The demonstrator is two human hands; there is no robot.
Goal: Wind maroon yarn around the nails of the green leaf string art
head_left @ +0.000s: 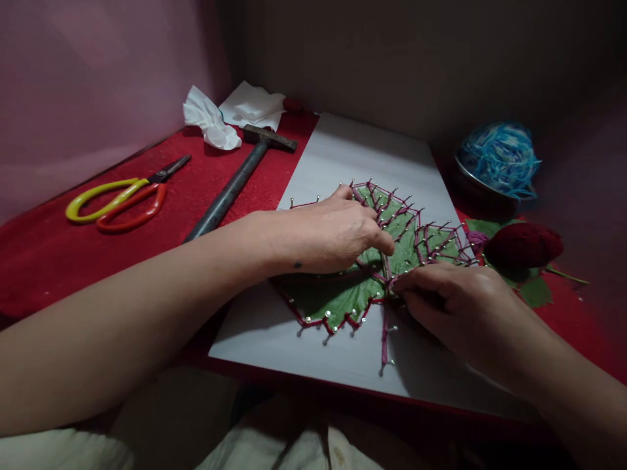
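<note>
The left hand (pixel 337 232) presses flat on the green leaf (pixel 337 294) nailed to the white board (pixel 353 150); the right hand (pixel 450 300) pinches maroon thread (pixel 385 339) at its stem. One hammer (pixel 235 186), one pair of scissors (pixel 125 196), two yarn balls: blue (pixel 499 156), red (pixel 524 245).

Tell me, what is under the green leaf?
A white board lies under the green leaf, with nails and pink thread around its edge. The left hand and right hand cover part of the leaf's middle.
</note>
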